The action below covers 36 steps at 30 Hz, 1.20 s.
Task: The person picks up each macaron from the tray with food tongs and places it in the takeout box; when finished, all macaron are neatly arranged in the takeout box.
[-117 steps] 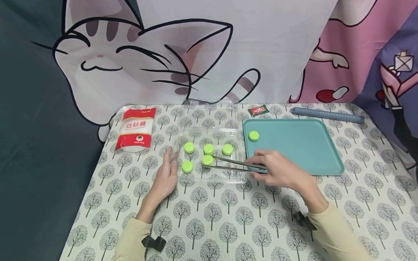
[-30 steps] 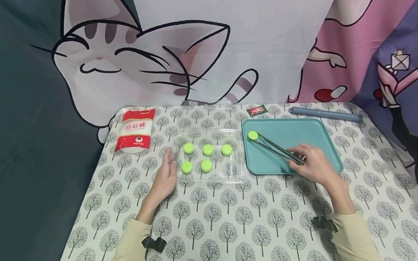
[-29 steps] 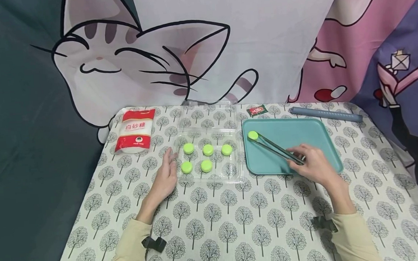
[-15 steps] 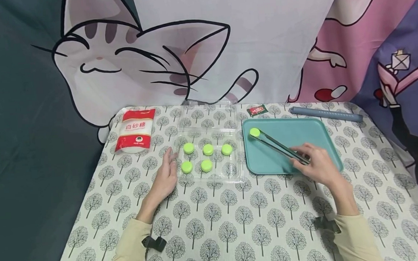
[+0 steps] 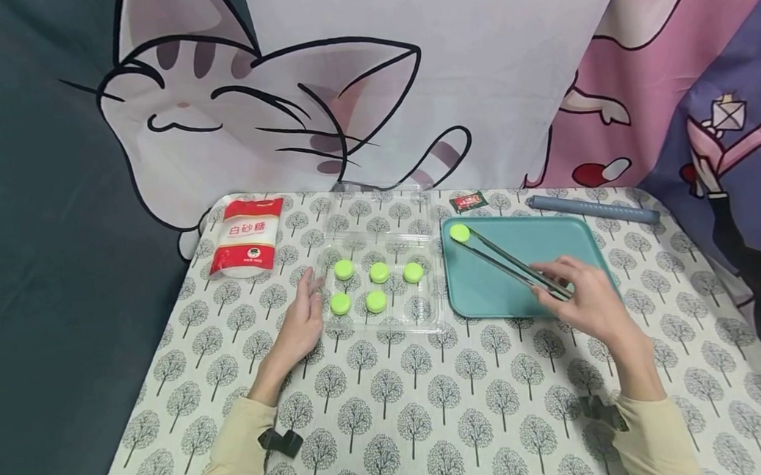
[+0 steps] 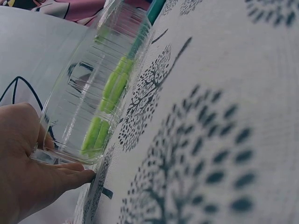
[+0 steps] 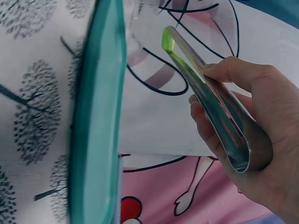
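Observation:
My right hand (image 5: 586,297) grips metal tongs (image 5: 511,261), and their tips pinch a light-green macaron (image 5: 460,233). In the right wrist view, this macaron (image 7: 167,38) is raised off the teal tray (image 7: 105,116), clamped at the far end of the tongs (image 7: 212,102). My left hand (image 5: 303,324) holds the left side of a clear plastic box (image 5: 400,328) with its lid folded back. Several green macarons lie in two rows inside, one of them front left (image 5: 340,303). The left wrist view has my hand (image 6: 37,172) with its thumb and fingers at the box's end wall.
Right of the box lies the tray (image 5: 539,237). A red-and-white sugar bag (image 5: 246,238) is at the back left. Behind the tray are a small green-and-red packet (image 5: 468,201) and a grey-blue rod (image 5: 593,209). A printed curtain (image 5: 359,121) hangs behind the table.
My right hand has moved the tongs from a macaron in the box over to the tray. They have taken hold of the macaron there and raised it. My left hand stays put.

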Each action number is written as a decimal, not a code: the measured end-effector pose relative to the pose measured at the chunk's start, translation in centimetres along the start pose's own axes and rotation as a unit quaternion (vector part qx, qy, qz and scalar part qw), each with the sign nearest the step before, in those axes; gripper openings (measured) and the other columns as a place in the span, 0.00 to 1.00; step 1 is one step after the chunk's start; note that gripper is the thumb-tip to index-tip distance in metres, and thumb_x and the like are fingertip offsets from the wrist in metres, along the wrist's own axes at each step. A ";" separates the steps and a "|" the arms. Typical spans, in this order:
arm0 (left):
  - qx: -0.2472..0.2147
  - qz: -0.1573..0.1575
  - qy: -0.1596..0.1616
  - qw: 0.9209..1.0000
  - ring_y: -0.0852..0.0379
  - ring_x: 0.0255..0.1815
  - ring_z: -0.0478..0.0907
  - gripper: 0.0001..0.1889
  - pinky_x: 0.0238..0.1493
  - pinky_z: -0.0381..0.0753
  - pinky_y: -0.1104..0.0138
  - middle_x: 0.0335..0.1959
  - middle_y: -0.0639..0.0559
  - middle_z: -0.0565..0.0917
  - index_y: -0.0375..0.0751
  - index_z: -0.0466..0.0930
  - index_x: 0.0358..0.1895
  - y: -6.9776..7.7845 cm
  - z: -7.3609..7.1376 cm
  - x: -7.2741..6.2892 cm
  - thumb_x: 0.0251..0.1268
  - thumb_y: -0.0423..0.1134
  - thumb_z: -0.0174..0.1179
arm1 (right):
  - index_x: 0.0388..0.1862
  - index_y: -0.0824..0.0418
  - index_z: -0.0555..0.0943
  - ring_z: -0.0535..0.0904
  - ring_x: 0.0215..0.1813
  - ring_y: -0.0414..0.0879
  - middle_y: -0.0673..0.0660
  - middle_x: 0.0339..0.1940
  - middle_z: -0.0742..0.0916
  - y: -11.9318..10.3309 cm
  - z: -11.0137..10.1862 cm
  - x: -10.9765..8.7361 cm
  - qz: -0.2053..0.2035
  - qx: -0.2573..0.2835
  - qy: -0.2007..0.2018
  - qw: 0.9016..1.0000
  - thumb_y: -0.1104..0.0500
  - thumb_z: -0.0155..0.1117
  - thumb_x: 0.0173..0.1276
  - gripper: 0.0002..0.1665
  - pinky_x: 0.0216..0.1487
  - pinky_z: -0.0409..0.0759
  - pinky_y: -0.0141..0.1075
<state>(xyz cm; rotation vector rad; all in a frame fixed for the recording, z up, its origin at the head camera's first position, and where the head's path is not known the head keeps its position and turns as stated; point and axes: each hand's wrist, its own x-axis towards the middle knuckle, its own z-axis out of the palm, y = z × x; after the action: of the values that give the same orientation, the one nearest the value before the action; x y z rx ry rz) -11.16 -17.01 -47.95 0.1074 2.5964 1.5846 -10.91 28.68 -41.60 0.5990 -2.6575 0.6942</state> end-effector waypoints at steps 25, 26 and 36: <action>-0.004 0.001 0.004 1.000 0.33 0.78 0.60 0.32 0.81 0.55 0.42 0.79 0.35 0.61 0.38 0.37 0.83 -0.2 0.1 0.0 0.83 0.36 0.36 | 0.54 0.63 0.87 0.69 0.24 0.34 0.46 0.32 0.81 -4.7 -1.3 1.4 -0.045 0.039 -0.108 0.992 0.66 0.76 0.57 0.23 0.24 0.73 0.27; -0.004 0.002 0.004 1.000 0.33 0.78 0.60 0.32 0.81 0.55 0.42 0.79 0.35 0.61 0.38 0.37 0.83 -0.2 0.1 0.0 0.83 0.36 0.36 | 0.54 0.63 0.86 0.68 0.24 0.34 0.45 0.32 0.81 -4.8 -1.3 1.4 -0.041 0.041 -0.117 0.991 0.66 0.76 0.57 0.23 0.23 0.73 0.27; -0.007 0.003 0.001 1.000 0.32 0.77 0.62 0.32 0.80 0.57 0.42 0.79 0.34 0.61 0.38 0.36 0.82 -0.3 0.1 0.0 0.83 0.35 0.36 | 0.56 0.63 0.86 0.68 0.24 0.32 0.45 0.31 0.79 -6.1 -0.9 2.3 -0.045 0.050 -0.184 0.981 0.64 0.74 0.60 0.23 0.22 0.74 0.26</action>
<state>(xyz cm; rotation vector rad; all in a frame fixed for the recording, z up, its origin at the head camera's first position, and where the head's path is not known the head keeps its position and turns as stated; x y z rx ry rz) -11.15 -17.09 -48.22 0.1144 2.5877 1.6059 -9.84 23.59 -37.51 0.9526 -2.9176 0.7573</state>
